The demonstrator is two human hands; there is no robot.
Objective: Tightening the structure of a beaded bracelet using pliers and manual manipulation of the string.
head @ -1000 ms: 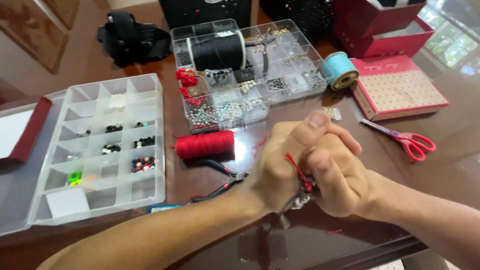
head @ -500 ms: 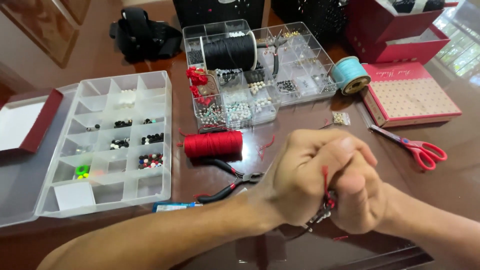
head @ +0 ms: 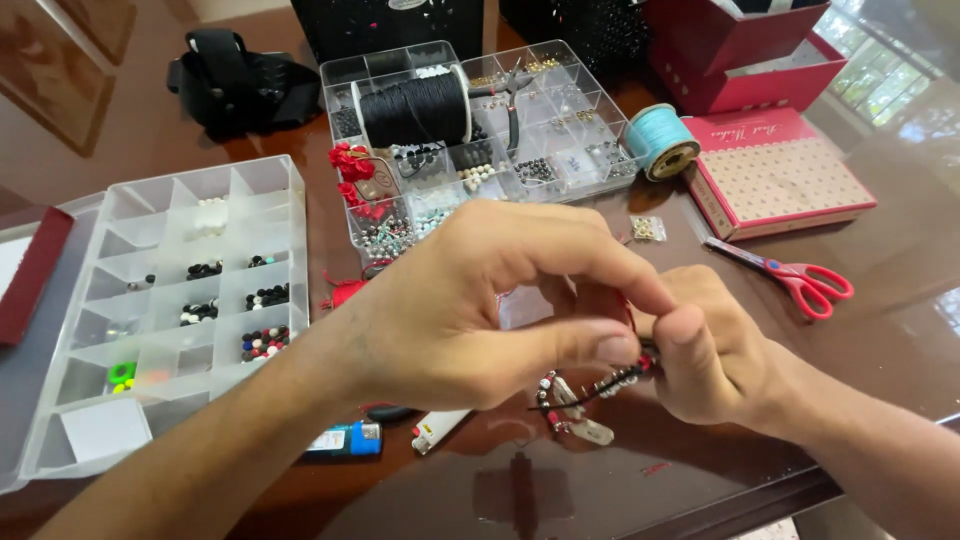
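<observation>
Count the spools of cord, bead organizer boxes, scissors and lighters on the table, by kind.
Spools of cord: 2, black spool and light blue spool
Bead organizer boxes: 2, left box and top box
Scissors: 1
Blue lighter: 1
Total: 6

Pink dotted flat box (head: 778,175) far right, red box (head: 742,50) behind.

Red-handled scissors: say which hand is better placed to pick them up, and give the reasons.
Right. The right hand lies on the same side as the red-handled scissors, with bare table between. The left hand sits farther off and would have to cross over it. Both pinch the beaded cord.
</observation>
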